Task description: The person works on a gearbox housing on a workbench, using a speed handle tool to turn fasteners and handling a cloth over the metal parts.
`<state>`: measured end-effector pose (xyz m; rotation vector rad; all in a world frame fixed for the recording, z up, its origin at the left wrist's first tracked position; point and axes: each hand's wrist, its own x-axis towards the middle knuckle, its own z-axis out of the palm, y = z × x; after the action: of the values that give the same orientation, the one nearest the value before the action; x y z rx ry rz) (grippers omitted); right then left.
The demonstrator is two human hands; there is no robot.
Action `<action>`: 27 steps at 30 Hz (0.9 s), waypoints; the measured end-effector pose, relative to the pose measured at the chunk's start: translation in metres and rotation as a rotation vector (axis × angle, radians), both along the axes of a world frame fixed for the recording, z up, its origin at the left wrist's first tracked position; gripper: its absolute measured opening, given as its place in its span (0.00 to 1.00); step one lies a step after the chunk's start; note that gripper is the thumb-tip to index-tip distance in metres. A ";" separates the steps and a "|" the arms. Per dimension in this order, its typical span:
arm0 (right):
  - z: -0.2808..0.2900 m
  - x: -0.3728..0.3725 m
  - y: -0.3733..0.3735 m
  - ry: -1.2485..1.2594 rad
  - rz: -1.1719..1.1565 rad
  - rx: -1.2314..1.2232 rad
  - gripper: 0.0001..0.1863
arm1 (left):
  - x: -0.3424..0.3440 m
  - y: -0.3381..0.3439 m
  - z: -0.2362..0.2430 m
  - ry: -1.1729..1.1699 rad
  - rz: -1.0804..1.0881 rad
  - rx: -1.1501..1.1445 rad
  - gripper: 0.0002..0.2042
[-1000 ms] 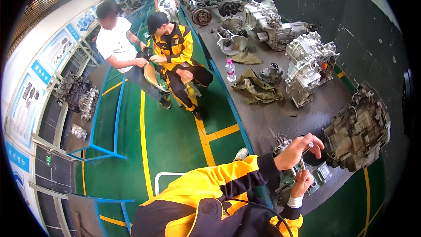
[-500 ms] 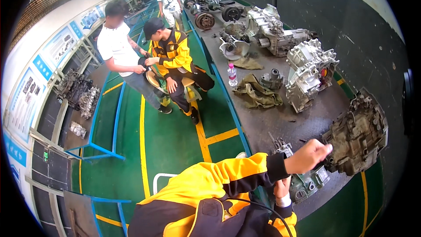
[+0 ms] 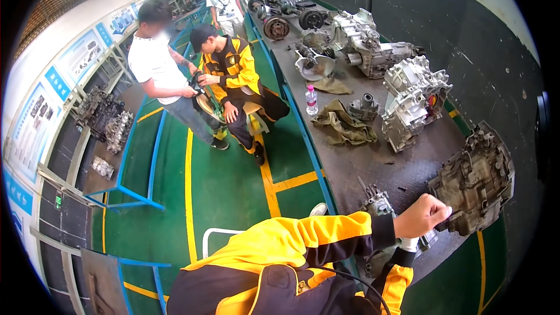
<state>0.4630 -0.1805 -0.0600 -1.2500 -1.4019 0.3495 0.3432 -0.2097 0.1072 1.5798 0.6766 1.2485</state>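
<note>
My left hand (image 3: pixel 422 216) is closed, fingers curled, held over the bench beside a dark, oil-stained gearbox housing (image 3: pixel 475 179). Whatever it may grip is hidden. Below that arm lies a smaller grey metal casing (image 3: pixel 378 203) with thin rods standing up from one end; my sleeve and hand cover much of it. My right hand is behind the left one, so its fingers do not show. Only its white wrist covering (image 3: pixel 409 245) and the yellow-and-black sleeve (image 3: pixel 398 283) are visible, close to the grey casing.
On the metal bench (image 3: pixel 350 166) stand a silver gearbox casing (image 3: pixel 411 102), a larger transmission (image 3: pixel 373 44), a crumpled olive cloth (image 3: pixel 347 125) and a water bottle (image 3: pixel 311 100). A seated co-worker (image 3: pixel 230 73) and two standing people are beyond, left of the bench.
My left hand has moved slightly right and down, still closed. My right hand has moved right and is now hidden behind it; some of its fingers showed before.
</note>
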 end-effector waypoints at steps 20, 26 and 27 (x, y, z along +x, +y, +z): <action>-0.001 -0.078 -0.087 0.228 0.393 0.054 0.14 | -0.008 0.013 0.001 -0.103 0.064 0.005 0.21; 0.016 -0.103 -0.028 0.148 0.593 -0.669 0.18 | -0.006 0.013 -0.014 -0.142 0.144 -0.013 0.22; 0.025 -0.102 -0.020 0.152 0.577 -0.663 0.18 | -0.006 0.013 -0.012 -0.088 0.018 -0.066 0.23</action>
<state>0.3607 -0.2006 -0.0349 -1.2658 -1.5503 1.3646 0.3372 -0.1966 0.0954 1.4590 0.6711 1.2881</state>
